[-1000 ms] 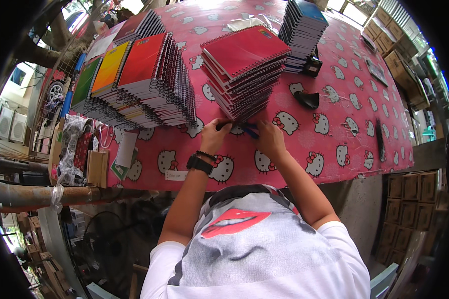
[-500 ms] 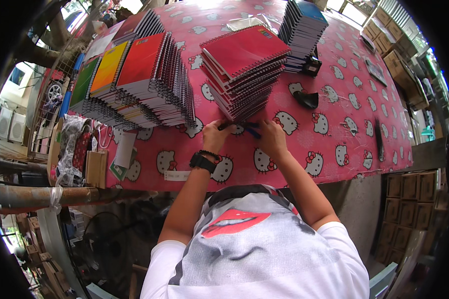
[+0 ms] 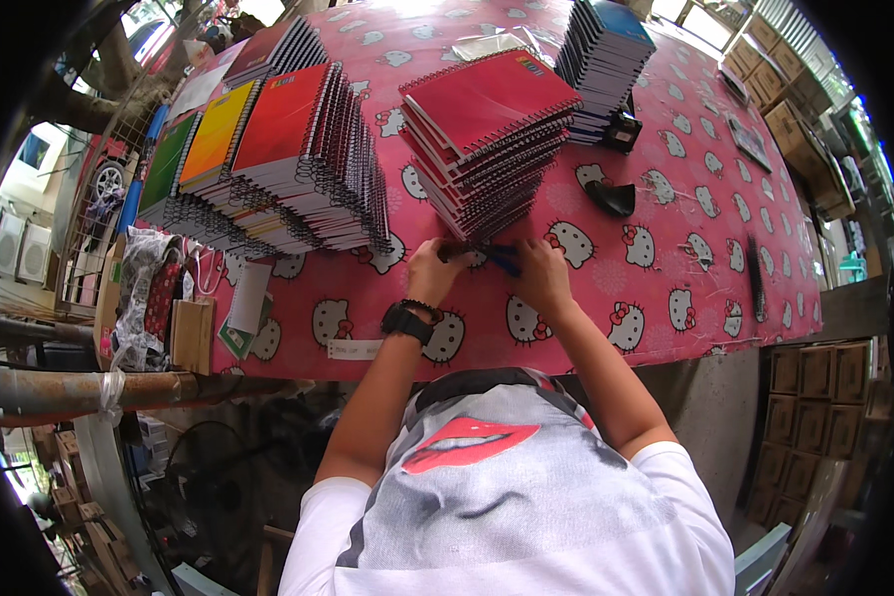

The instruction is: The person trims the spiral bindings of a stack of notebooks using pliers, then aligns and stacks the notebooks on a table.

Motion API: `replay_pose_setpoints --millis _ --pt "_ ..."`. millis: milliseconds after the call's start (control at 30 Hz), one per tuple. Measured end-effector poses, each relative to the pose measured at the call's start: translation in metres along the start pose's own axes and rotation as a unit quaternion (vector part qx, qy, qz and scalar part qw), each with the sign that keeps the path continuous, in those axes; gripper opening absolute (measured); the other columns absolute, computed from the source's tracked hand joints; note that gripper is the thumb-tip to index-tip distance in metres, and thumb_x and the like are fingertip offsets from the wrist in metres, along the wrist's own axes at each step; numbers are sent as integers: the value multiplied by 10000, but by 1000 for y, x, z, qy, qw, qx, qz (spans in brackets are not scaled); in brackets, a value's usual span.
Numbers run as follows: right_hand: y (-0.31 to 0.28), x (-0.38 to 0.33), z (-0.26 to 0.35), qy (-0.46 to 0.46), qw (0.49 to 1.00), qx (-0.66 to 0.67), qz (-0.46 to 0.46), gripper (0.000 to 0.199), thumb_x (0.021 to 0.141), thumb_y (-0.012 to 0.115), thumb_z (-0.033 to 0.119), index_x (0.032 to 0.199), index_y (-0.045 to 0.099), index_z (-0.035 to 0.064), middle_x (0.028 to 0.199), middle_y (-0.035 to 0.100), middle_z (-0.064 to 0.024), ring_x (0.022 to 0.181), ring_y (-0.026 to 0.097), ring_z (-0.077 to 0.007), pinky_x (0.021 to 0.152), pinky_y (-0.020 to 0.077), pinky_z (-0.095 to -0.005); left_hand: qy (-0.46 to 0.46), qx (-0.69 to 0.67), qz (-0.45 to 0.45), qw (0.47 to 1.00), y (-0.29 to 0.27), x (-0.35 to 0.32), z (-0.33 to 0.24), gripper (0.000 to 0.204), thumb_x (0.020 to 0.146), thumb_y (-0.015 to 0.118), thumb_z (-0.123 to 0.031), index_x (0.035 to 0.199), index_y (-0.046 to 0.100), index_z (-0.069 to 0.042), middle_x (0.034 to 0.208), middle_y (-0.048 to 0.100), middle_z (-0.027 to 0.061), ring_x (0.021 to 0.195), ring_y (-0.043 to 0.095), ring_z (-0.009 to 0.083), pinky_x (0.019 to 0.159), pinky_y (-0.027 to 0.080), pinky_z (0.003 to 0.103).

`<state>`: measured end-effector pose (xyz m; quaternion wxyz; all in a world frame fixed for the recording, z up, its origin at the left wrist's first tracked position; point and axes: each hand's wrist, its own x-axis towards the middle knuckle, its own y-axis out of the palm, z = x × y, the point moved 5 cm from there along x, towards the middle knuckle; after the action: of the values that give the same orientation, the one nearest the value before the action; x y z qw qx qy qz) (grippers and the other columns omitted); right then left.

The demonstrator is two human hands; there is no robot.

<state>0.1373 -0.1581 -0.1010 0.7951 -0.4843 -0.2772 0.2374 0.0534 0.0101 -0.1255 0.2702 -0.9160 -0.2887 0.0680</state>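
Observation:
A tall stack of red spiral-bound notebooks [image 3: 492, 104] stands in front of me on the pink table, its layers set unevenly. At its near foot my left hand [image 3: 433, 273] is closed, thumb and fingers around something dark that I cannot make out. A black watch and a bracelet are on that wrist. My right hand [image 3: 543, 278] is closed on a small blue-handled tool [image 3: 505, 260], whose dark tip points toward the left hand. The tool's kind is too small to tell.
At the left stand stacks of green, yellow and red notebooks [image 3: 283, 119]. Blue notebooks [image 3: 614, 45] are stacked at the far right, beside a black tape dispenser [image 3: 622, 131]. A black curved piece [image 3: 609, 198] lies nearer. A wooden block [image 3: 191, 336] stands at the left edge.
Both hands stay almost in place at the foot of the red stack. The left hand and wrist have shifted very slightly to the right.

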Motion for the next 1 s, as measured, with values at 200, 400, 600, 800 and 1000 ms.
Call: replay_pose_setpoints --millis 200,400,600,800,1000 --pt "1 -1 -5 61 993 31 95 344 645 678 192 964 599 90 890 599 -140 832 592 -344 706 471 -445 -3 12 -6 1000 -2 -2 -5 304 746 703 -242 948 660 -19 890 655 138 835 636 279 757 491 357" --pt "2 -4 -2 -23 998 -59 -15 315 650 674 226 906 594 60 839 603 -120 851 579 -308 762 443 -401 -107 -105 15 989 5 -3 19 292 781 685 -257 939 656 -13 889 668 139 839 645 246 752 491 338" --pt "4 4 -1 55 995 -1 84 325 639 674 191 934 598 79 860 600 -143 829 581 -351 721 461 -447 -6 15 11 1000 4 -3 2 281 777 681 -238 942 649 -13 865 666 130 819 641 226 745 490 331" --pt "2 -3 -3 17 998 -32 46 288 663 651 202 922 606 83 858 600 -113 875 573 -301 788 434 -401 -108 -110 21 988 10 3 35 274 767 679 -227 950 656 -24 914 661 138 830 643 247 746 494 342" --pt "13 -1 -6 -10 995 -96 29 282 677 659 197 925 600 79 912 600 -104 895 569 -300 757 445 -418 -74 -51 38 995 11 -1 18 275 747 696 -212 953 660 -33 915 663 132 842 644 252 763 494 347"
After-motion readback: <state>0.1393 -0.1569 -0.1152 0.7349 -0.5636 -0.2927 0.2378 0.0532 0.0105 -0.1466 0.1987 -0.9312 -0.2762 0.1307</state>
